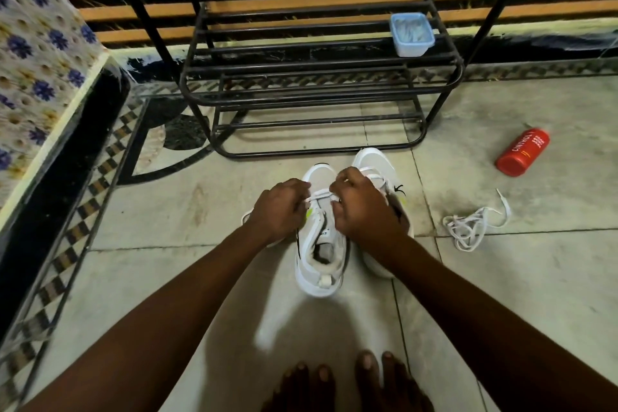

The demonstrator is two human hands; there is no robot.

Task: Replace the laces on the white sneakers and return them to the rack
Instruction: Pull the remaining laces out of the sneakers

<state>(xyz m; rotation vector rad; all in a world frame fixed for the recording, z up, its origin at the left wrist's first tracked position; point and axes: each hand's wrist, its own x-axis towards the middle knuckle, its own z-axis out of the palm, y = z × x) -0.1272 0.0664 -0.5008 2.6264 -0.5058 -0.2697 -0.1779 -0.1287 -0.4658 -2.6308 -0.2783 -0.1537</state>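
Two white sneakers stand side by side on the tiled floor in front of the black metal shoe rack. The left sneaker points away from me, and a white lace stretches across its upper between my hands. My left hand pinches one end of that lace at the shoe's left side. My right hand grips the other end and covers part of the right sneaker. A loose white lace lies in a tangle on the floor to the right.
A red cylindrical bottle lies on its side at the right. A pale blue plastic tub sits on a rack shelf. A flower-patterned cloth covers furniture at the left. My bare toes show at the bottom edge.
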